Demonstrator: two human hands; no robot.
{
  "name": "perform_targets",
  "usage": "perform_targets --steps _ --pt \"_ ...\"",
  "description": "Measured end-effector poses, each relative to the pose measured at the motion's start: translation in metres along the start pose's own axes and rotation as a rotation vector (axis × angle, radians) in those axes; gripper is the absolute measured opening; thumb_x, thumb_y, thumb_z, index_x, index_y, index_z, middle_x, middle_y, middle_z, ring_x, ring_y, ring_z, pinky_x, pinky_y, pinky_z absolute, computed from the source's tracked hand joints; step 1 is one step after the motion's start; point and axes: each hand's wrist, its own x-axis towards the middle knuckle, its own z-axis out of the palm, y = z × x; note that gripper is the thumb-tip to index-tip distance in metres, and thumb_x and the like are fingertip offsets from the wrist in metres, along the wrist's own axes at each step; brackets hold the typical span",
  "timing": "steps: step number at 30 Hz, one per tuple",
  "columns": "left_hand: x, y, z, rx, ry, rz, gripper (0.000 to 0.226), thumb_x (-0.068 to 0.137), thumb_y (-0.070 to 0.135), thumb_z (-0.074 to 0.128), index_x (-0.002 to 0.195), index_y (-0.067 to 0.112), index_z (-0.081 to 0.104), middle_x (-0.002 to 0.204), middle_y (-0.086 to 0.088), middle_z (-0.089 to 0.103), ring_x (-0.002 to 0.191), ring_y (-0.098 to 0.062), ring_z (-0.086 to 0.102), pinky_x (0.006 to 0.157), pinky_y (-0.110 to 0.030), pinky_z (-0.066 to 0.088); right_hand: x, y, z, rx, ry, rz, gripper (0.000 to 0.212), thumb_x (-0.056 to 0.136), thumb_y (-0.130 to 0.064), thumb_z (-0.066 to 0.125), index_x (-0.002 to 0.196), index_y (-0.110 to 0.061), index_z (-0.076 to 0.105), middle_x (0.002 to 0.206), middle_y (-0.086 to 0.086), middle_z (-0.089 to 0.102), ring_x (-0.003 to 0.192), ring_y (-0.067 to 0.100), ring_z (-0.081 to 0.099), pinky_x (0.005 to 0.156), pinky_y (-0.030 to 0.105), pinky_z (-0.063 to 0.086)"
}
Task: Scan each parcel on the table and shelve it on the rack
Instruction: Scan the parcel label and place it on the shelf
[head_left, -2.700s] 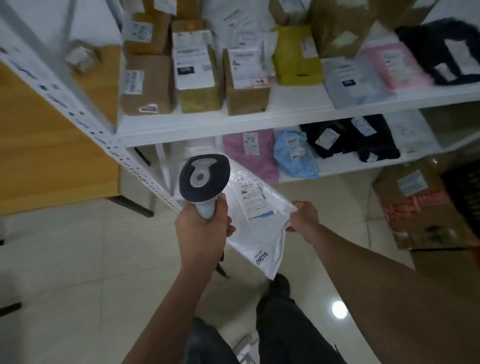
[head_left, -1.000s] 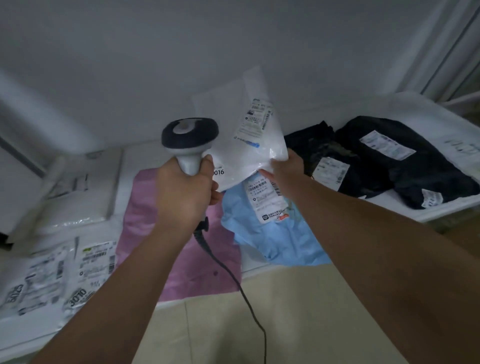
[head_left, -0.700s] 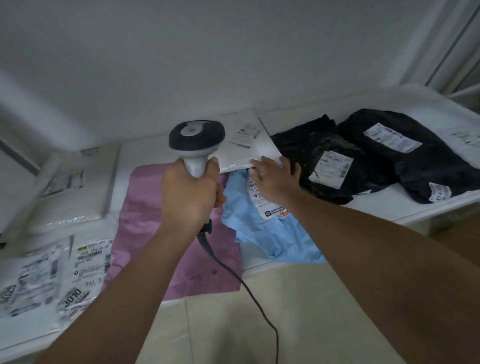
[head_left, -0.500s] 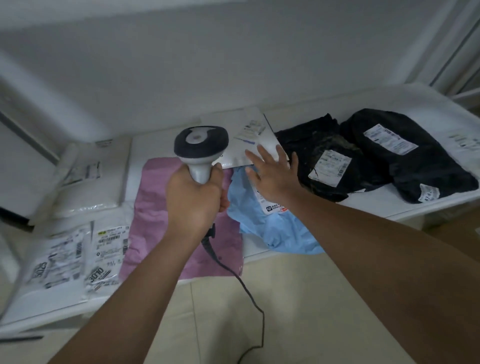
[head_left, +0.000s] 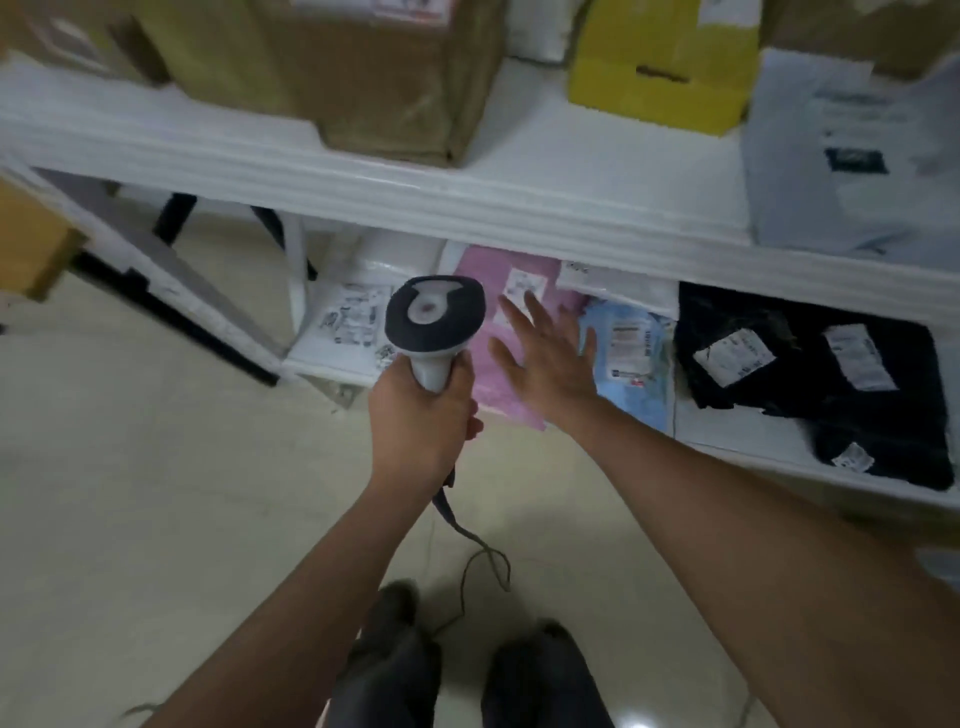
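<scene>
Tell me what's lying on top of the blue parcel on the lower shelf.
A white parcel overlaps the blue parcel at its far edge, partly hidden under the upper shelf. The right hand covers the blue parcel's left edge.

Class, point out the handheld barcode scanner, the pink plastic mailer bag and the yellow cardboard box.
Grey-and-black handheld barcode scanner (head_left: 435, 322): head view, on its dark head.
Pink plastic mailer bag (head_left: 480, 270): head view, upper left corner.
Yellow cardboard box (head_left: 660, 67): head view, front face.
</scene>
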Motion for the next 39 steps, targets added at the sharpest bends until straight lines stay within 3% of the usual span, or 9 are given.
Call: perform_targets --steps 8,12,17,22,27,33,39 --pt "-0.029 0.041 -0.145 -0.082 0.278 -0.075 0.02 0.096 0.022 0.059 0.083 0.007 0.061 0.065 -0.011 0.067 0.049 -0.018 0.067 0.054 -0.03 0.058 -0.047 -0.176 -0.013 -0.021 -0.192 -0.264 0.055 0.1 -0.057 0.022 0.153 -0.044 0.01 0.163 -0.011 0.004 0.149 0.028 0.003 0.118 0.058 0.001" --pt "-0.026 0.064 -0.243 -0.105 0.423 -0.078 0.023 0.095 0.024 0.059 0.088 0.003 0.063 0.064 -0.009 0.067 0.05 -0.018 0.068 0.055 -0.033 0.059 -0.06 -0.278 -0.017 -0.004 -0.261 -0.376 0.054 0.101 -0.056 0.02 0.152 -0.044 0.009 0.163 -0.009 0.007 0.149 0.029 0.004 0.118 0.057 0.001" --pt "0.0 0.096 -0.364 -0.116 0.538 -0.001 0.03 0.095 0.025 0.058 0.073 0.005 0.063 0.058 -0.008 0.067 0.052 -0.02 0.068 0.053 -0.03 0.055 -0.056 -0.402 -0.029 -0.009 -0.284 -0.478 0.054 0.101 -0.056 0.018 0.152 -0.044 0.008 0.163 -0.009 0.006 0.147 0.027 0.007 0.118 0.056 0.003" --pt "0.045 0.125 -0.477 -0.171 0.545 0.04 0.029 0.095 0.025 0.06 0.081 0.0 0.062 0.061 -0.009 0.067 0.05 -0.014 0.067 0.047 -0.019 0.05 -0.02 -0.52 -0.029 0.041 -0.241 -0.48 0.056 0.099 -0.06 0.022 0.152 -0.043 0.014 0.162 -0.004 0.015 0.146 0.03 0.017 0.115 0.055 0.019" --pt "0.095 0.141 -0.559 -0.179 0.536 0.038 0.027 0.095 0.022 0.06 0.085 -0.002 0.061 0.068 -0.015 0.067 0.051 -0.015 0.066 0.045 -0.013 0.046 0.028 -0.619 -0.033 0.043 -0.208 -0.444 0.061 0.096 -0.065 0.016 0.152 -0.041 0.014 0.161 -0.001 0.02 0.145 0.03 0.021 0.114 0.056 0.022" --pt "0.153 0.128 -0.608 -0.219 0.527 -0.065 0.031 0.096 0.023 0.06 0.084 -0.005 0.06 0.072 -0.023 0.066 0.051 -0.016 0.066 0.044 -0.015 0.047 0.084 -0.693 -0.038 0.014 -0.22 -0.394 0.054 0.101 -0.054 0.028 0.152 -0.039 0.019 0.162 -0.005 0.017 0.144 0.032 0.019 0.114 0.054 0.023" --pt "0.233 0.125 -0.645 -0.2 0.515 -0.133 0.028 0.095 0.022 0.062 0.083 -0.003 0.061 0.07 -0.02 0.066 0.052 -0.017 0.066 0.049 -0.021 0.05 0.17 -0.762 -0.018 -0.026 -0.261 -0.448 0.055 0.101 -0.055 0.026 0.153 -0.039 0.016 0.162 -0.004 0.015 0.144 0.033 0.018 0.113 0.055 0.023"
